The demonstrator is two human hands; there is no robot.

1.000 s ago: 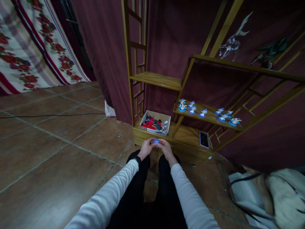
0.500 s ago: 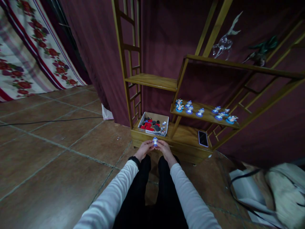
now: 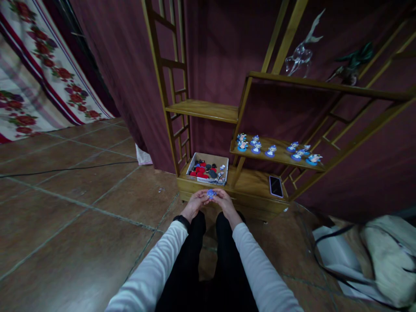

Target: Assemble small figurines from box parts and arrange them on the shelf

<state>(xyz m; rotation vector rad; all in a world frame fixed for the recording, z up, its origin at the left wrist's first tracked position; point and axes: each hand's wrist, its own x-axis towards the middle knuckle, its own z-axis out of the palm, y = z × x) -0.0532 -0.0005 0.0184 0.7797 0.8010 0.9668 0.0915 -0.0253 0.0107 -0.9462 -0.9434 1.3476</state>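
Observation:
A small purple-and-white figurine (image 3: 211, 194) is held between my two hands, in front of the lowest shelf. From the left, my left hand (image 3: 197, 202) pinches it with the fingertips. My right hand (image 3: 225, 201) grips its other side the same way. The figurine's purple round part faces me, and its finer details are too small to tell. Just beyond my hands sits an open cardboard box (image 3: 212, 180) with red, black and grey pieces and a few small white figures. Several similar figurines (image 3: 271, 151) stand on the middle shelf (image 3: 282, 158) to the right.
A phone (image 3: 276, 186) lies on the bottom board of the wooden display rack (image 3: 251, 177). Above are a clear glass deer (image 3: 300, 56) and a dark green ornament (image 3: 352, 65). A pale bag (image 3: 386, 255) rests on the floor at right; a black cable (image 3: 71, 167) crosses the tiles at left.
The figurine has been tipped in my fingers: its upright front showed before, and now mostly a purple round part shows. Both hands stay in nearly the same place. The view has shifted slightly.

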